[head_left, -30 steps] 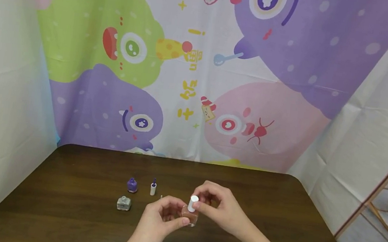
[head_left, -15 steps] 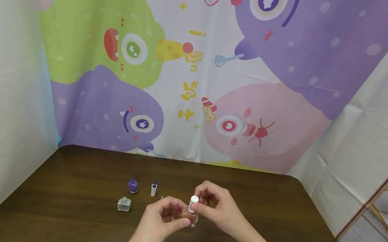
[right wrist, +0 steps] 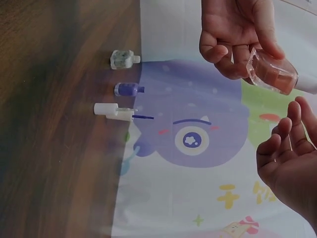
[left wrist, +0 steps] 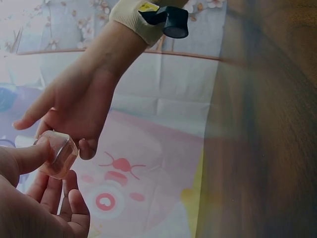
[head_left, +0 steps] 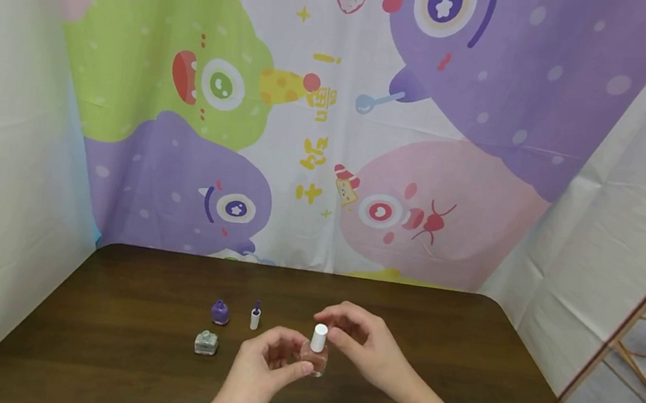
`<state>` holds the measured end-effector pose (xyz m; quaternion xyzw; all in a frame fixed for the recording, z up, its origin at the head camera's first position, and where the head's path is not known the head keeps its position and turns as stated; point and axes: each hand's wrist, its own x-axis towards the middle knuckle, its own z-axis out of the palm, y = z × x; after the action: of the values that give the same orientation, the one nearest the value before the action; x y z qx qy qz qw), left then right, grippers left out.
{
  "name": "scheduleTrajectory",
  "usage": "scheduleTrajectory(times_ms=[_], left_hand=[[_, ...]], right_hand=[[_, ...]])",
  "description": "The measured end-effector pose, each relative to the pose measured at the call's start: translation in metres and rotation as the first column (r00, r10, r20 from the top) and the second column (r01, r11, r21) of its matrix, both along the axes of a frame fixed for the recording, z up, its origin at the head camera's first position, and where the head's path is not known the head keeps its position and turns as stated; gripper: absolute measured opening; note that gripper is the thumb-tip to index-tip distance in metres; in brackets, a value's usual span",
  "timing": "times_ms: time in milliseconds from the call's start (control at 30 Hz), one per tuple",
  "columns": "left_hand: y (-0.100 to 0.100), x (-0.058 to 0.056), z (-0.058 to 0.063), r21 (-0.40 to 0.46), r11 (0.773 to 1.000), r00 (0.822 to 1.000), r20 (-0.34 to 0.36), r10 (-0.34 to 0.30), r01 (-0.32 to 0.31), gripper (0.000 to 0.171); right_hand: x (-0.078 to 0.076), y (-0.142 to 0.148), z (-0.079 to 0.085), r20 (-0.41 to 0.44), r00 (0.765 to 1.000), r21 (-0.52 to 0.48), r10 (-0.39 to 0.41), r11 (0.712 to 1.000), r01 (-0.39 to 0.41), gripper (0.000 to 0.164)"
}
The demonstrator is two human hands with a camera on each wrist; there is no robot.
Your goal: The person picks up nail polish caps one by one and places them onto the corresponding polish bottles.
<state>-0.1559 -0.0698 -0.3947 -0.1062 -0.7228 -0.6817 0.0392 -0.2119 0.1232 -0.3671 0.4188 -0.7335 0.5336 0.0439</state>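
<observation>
My left hand (head_left: 266,366) pinches a small glass nail polish bottle (head_left: 313,359) between thumb and fingers, above the table. Its polish is brownish pink, and a white cap (head_left: 319,338) stands on its neck, slightly tilted. The same bottle (left wrist: 60,154) appears in the left wrist view, base towards the camera. Beside the cap is my right hand (head_left: 368,345), its fingers relaxed and parted from its thumb, with nothing held. In the right wrist view, the fingers of my right hand (right wrist: 292,158) lie close to the bottle (right wrist: 272,72) without gripping it.
Uncapped purple (head_left: 220,312) and silver-grey (head_left: 206,343) nail polish bottles stand left on the dark wooden table (head_left: 117,351). A white cap with its purple brush upward (head_left: 255,318) stands near them. Another white brush cap (right wrist: 105,108) shows in the right wrist view. A printed curtain (head_left: 306,240) hangs behind.
My right thumb and fingers have let go of the white cap and spread a little apart. The bottle stays in my left hand, shifted very slightly left.
</observation>
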Motion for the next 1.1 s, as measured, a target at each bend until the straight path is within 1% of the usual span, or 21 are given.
scheduleTrajectory(times_ms=[200, 300, 500, 667, 867, 967, 1100], left_hand=[[0.0006, 0.0006, 0.0, 0.011, 1.0, 1.0, -0.014, -0.01, 0.01, 0.029], [0.0007, 0.0008, -0.0002, -0.006, 1.0, 1.0, -0.025, -0.018, 0.018, 0.029], [0.0006, 0.001, -0.0012, -0.057, 0.997, 0.998, -0.031, -0.053, 0.051, 0.03], [0.0009, 0.0003, -0.0018, -0.065, 0.995, 0.996, -0.05, -0.076, 0.073, 0.031], [0.0019, -0.0005, -0.0023, -0.047, 0.995, 0.993, -0.074, -0.089, 0.086, 0.029], [0.0021, -0.0004, -0.0022, -0.045, 0.995, 0.993, -0.078, -0.092, 0.089, 0.029], [0.0023, -0.0004, -0.0021, -0.046, 0.995, 0.993, -0.077, -0.091, 0.088, 0.03]], right_hand=[[-0.0018, 0.0027, 0.0022, -0.018, 0.997, -0.003, 0.069, 0.998, -0.069, 0.026], [-0.0014, 0.0025, 0.0024, -0.026, 0.993, -0.003, 0.113, 0.994, -0.113, 0.029], [0.0004, 0.0018, 0.0023, -0.056, 0.977, -0.026, 0.204, 0.978, -0.205, 0.033], [0.0, 0.0013, 0.0032, -0.097, 0.962, -0.026, 0.254, 0.966, -0.258, 0.033], [-0.0028, 0.0012, 0.002, -0.153, 0.952, -0.019, 0.265, 0.963, -0.271, 0.028], [-0.004, 0.0013, 0.0007, -0.176, 0.95, -0.014, 0.256, 0.965, -0.263, 0.026], [-0.0042, 0.0014, 0.0008, -0.184, 0.953, -0.011, 0.242, 0.969, -0.248, 0.025]])
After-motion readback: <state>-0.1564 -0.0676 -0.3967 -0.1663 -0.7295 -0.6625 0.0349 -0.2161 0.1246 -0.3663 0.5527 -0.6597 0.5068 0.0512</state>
